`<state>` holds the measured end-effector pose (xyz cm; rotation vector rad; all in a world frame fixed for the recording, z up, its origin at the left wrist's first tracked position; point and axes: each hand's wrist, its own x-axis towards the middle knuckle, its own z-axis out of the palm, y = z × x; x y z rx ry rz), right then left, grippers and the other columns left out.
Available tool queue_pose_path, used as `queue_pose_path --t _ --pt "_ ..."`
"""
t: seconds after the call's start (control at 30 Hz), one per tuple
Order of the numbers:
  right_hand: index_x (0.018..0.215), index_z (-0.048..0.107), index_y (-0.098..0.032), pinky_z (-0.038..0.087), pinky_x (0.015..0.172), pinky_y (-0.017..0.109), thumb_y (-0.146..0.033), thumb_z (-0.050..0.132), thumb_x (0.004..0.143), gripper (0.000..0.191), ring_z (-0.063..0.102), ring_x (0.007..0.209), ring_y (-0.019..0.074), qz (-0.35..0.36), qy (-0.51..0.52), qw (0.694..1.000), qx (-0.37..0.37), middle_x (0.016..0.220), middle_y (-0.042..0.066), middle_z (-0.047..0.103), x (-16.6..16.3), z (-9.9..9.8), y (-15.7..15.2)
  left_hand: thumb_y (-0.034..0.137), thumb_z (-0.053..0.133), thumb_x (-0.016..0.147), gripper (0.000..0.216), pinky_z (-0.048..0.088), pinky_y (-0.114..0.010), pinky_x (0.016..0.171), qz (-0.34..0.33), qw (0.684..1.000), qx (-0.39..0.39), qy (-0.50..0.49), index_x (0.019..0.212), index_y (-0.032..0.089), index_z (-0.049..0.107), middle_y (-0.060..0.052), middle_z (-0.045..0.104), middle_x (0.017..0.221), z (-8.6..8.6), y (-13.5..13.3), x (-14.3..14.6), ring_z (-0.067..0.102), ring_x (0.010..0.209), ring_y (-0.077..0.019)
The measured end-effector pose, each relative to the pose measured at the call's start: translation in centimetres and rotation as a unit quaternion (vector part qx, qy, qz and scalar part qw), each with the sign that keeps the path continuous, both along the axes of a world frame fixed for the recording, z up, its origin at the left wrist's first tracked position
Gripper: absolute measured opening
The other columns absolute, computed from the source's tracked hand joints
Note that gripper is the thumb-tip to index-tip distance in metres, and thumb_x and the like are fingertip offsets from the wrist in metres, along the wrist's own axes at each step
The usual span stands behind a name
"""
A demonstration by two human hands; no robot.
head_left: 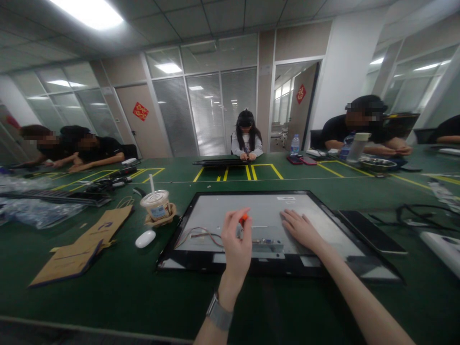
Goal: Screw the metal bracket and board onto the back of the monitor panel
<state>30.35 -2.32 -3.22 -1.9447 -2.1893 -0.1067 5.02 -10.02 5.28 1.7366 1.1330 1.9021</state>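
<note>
A black-framed monitor panel (323,215) lies face down on the green table, its grey metal back showing. Thin coloured wires (201,235) run across its left part to a small metal bracket (268,244) near the middle. My left hand (236,244), with a watch at the wrist, is closed round an orange-handled screwdriver (243,218) held upright over the bracket. My right hand (301,229) rests flat on the panel just right of the bracket, fingers stretched out.
A lidded drink cup (156,205) with a straw, a white mouse (145,238) and a brown paper bag (84,244) lie left of the panel. A dark slab (372,232) and cables (413,213) lie to the right. Several people sit at the table's far sides.
</note>
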Motion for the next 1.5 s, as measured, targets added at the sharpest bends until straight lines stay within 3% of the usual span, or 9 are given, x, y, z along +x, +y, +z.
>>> queue_pose_path --t 0.23,0.43,0.63,0.87,1.0,1.07,1.2,1.37,1.5 --pt "0.142 0.047 -0.022 0.027 0.111 0.055 -0.036 0.027 0.097 0.052 0.034 0.14 0.028 -0.001 0.0 1.0 -0.008 0.152 0.009 0.041 -0.17 0.3 -0.11 0.034 0.059 0.09 0.02 0.054 -0.029 0.071 0.043 0.999 0.004 -0.016 0.097 0.021 0.072 -0.006 0.053 0.094 0.06 -0.02 -0.01 0.056 0.08 -0.0157" --pt "0.144 0.045 -0.018 0.027 0.112 0.054 -0.037 0.025 0.098 0.054 0.032 0.141 0.0282 -0.001 -0.004 1.0 -0.02 0.152 0.009 0.04 -0.23 0.49 -0.22 0.035 0.039 0.099 0.033 0.05 -0.021 0.056 -0.045 0.997 -0.032 -0.045 0.113 0.02 0.064 -0.008 0.057 0.101 0.18 -0.36 -0.02 0.057 0.075 -0.0133" --pt "0.142 0.047 -0.022 0.029 0.111 0.055 -0.036 0.027 0.097 0.051 0.035 0.14 0.028 0.0 -0.003 1.0 0.0 0.151 0.01 0.042 0.0 -0.01 0.04 0.037 0.056 0.091 0.024 0.051 -0.023 0.059 0.007 1.0 -0.005 -0.016 0.096 0.019 0.07 -0.007 0.056 0.097 0.02 -0.09 0.02 0.056 0.072 -0.0126" --pt "0.142 0.047 -0.025 0.028 0.111 0.054 -0.036 0.027 0.097 0.05 0.035 0.14 0.0271 -0.003 0.004 1.0 0.002 0.151 0.008 0.043 -0.04 -0.05 0.02 0.034 0.034 0.101 0.034 0.05 -0.022 0.059 -0.051 0.997 -0.038 -0.05 0.116 0.02 0.061 -0.007 0.06 0.096 0.16 -0.24 -0.01 0.059 0.079 -0.0145" --pt "0.142 0.047 -0.024 0.028 0.111 0.055 -0.036 0.027 0.097 0.051 0.035 0.14 0.0274 -0.004 0.003 1.0 0.002 0.151 0.008 0.043 -0.09 -0.09 0.05 0.036 0.048 0.096 0.026 0.052 -0.027 0.071 -0.021 0.999 -0.024 -0.022 0.108 0.02 0.066 -0.008 0.057 0.102 0.04 -0.16 -0.12 0.058 0.09 -0.0171" --pt "0.143 0.046 -0.023 0.028 0.111 0.055 -0.035 0.026 0.097 0.052 0.035 0.14 0.0276 -0.003 0.0 1.0 -0.001 0.151 0.009 0.042 -0.12 -0.03 0.03 0.037 0.055 0.092 0.024 0.053 -0.027 0.069 0.004 1.0 -0.015 -0.015 0.101 0.02 0.069 -0.007 0.053 0.101 0.01 -0.07 -0.16 0.058 0.088 -0.0172" --pt "0.144 0.045 -0.019 0.027 0.111 0.055 -0.036 0.025 0.097 0.054 0.034 0.14 0.0285 0.0 -0.005 1.0 -0.009 0.152 0.01 0.04 -0.14 0.15 -0.06 0.036 0.049 0.095 0.027 0.051 -0.025 0.064 0.01 0.999 -0.022 -0.032 0.106 0.02 0.068 -0.007 0.053 0.099 -0.1 0.08 -0.22 0.058 0.081 -0.0154" --pt "0.143 0.046 -0.02 0.028 0.111 0.055 -0.037 0.025 0.097 0.053 0.035 0.139 0.0283 0.0 -0.004 1.0 -0.005 0.152 0.01 0.041 -0.04 -0.03 0.08 0.034 0.035 0.101 0.034 0.052 -0.028 0.075 -0.021 0.998 -0.022 -0.047 0.115 0.019 0.062 -0.008 0.061 0.099 -0.17 0.09 -0.25 0.06 0.089 -0.0169" --pt "0.141 0.048 -0.024 0.028 0.111 0.055 -0.036 0.027 0.096 0.051 0.036 0.139 0.0276 -0.003 0.0 1.0 0.003 0.151 0.009 0.043 0.0 -0.15 0.17 0.043 0.051 0.094 0.031 0.053 -0.026 0.067 0.004 1.0 -0.022 -0.022 0.105 0.019 0.068 -0.009 0.057 0.104 0.04 0.0 -0.22 0.058 0.09 -0.0181"
